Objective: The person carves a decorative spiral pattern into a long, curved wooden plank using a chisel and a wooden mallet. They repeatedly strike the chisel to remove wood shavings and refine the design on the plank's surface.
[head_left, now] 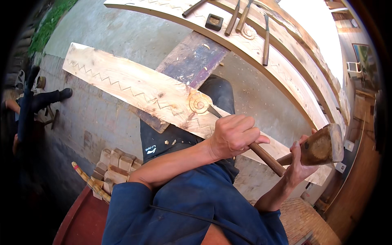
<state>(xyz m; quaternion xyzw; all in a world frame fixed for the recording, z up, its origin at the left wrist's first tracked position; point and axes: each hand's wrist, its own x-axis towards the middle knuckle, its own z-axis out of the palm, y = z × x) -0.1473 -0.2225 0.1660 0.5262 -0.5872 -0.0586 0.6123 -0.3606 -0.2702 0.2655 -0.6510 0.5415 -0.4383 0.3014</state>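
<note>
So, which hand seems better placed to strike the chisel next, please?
Probably the right hand: it holds the mallet, while the left hand grips the chisel, tip by the carved spiral.

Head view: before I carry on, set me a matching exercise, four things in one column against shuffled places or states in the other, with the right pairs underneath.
Things
1. slim metal chisel with a long brown wooden handle
2. blocky brown wooden mallet
3. small black square open box
4. heap of cut brown wooden blocks

Places or states
A. on the farther pale wooden board, among other tools
B. gripped in the left hand
C. at the lower left of the view
D. held in the right hand

Right pairs: 1-B, 2-D, 3-A, 4-C
</note>
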